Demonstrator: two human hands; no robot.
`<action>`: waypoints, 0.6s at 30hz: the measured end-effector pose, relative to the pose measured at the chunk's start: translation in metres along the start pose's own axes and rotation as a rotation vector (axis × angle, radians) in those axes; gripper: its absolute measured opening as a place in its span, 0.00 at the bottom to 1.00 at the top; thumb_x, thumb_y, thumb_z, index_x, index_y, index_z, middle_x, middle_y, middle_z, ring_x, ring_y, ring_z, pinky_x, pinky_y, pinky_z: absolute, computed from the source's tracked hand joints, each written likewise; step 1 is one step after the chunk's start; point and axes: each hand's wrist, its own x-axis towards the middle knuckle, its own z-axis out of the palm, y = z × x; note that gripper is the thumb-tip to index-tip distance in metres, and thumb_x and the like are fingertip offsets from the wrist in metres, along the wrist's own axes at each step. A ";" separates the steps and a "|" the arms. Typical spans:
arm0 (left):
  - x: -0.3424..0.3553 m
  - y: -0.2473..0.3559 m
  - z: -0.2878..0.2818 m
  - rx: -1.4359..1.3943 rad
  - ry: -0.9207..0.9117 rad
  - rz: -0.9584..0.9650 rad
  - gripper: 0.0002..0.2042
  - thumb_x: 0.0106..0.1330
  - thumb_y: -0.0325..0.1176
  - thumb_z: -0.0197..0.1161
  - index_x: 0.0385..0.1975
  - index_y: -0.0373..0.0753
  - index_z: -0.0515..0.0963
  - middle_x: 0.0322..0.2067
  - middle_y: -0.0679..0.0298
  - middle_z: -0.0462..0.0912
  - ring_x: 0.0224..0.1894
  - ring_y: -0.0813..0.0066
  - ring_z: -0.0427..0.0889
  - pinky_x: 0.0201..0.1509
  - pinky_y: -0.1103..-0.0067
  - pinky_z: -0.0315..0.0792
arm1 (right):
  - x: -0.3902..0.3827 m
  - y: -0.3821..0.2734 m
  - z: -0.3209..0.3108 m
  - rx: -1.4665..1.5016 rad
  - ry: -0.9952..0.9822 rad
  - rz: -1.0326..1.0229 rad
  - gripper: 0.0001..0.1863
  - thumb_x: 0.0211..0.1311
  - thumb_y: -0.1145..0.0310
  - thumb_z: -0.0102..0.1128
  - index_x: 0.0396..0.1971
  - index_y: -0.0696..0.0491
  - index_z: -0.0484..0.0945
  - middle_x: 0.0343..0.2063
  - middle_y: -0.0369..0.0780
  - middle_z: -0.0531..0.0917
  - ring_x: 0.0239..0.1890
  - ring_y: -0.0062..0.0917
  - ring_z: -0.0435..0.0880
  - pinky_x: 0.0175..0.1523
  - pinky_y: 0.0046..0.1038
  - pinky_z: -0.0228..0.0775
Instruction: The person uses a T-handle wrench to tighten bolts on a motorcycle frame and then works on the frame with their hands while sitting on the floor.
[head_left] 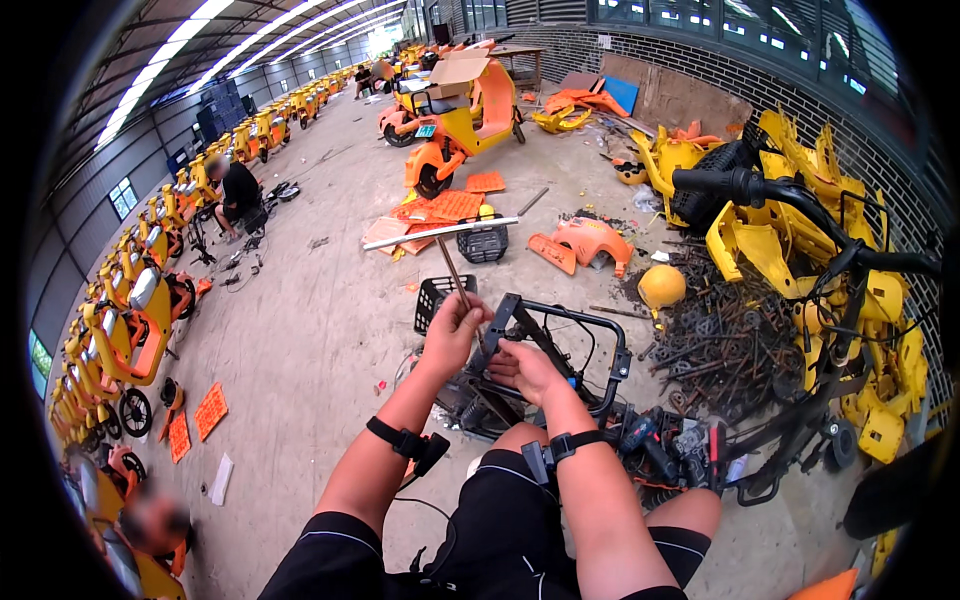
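My left hand is closed around a long thin brownish metal rod, which slants up and away from the fist. Its lower end goes down by the black scooter frame in front of my knees. My right hand lies against the near side of that frame, palm partly turned up, with fingers stretched to the left just below my left hand. Whether those fingertips touch the frame cannot be made out. Black handlebars rise on the right.
A power drill and other tools lie right of my knees. Beyond are a heap of dark metal parts, yellow body panels, a yellow helmet-like shell, black baskets and an orange-yellow scooter. Seated people and scooter rows stand left.
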 end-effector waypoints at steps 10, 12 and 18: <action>-0.012 -0.032 0.006 -0.013 -0.009 -0.040 0.07 0.73 0.20 0.47 0.46 0.34 0.68 0.37 0.62 0.78 0.43 0.73 0.80 0.55 0.74 0.74 | -0.002 -0.001 0.001 0.041 0.019 -0.001 0.15 0.69 0.59 0.56 0.44 0.55 0.76 0.40 0.44 0.81 0.48 0.35 0.81 0.59 0.40 0.72; -0.010 -0.033 0.004 -0.018 -0.003 -0.064 0.06 0.73 0.20 0.47 0.45 0.34 0.68 0.36 0.62 0.78 0.42 0.74 0.80 0.53 0.75 0.74 | 0.000 -0.001 0.002 0.060 0.014 -0.004 0.14 0.69 0.59 0.56 0.44 0.55 0.76 0.40 0.44 0.81 0.47 0.35 0.81 0.58 0.40 0.72; -0.016 -0.026 0.009 0.020 0.066 -0.058 0.04 0.71 0.20 0.51 0.41 0.35 0.70 0.34 0.64 0.82 0.39 0.77 0.81 0.45 0.79 0.74 | 0.001 0.001 -0.001 0.060 -0.002 -0.038 0.13 0.70 0.60 0.55 0.44 0.55 0.76 0.40 0.45 0.81 0.46 0.34 0.81 0.57 0.39 0.73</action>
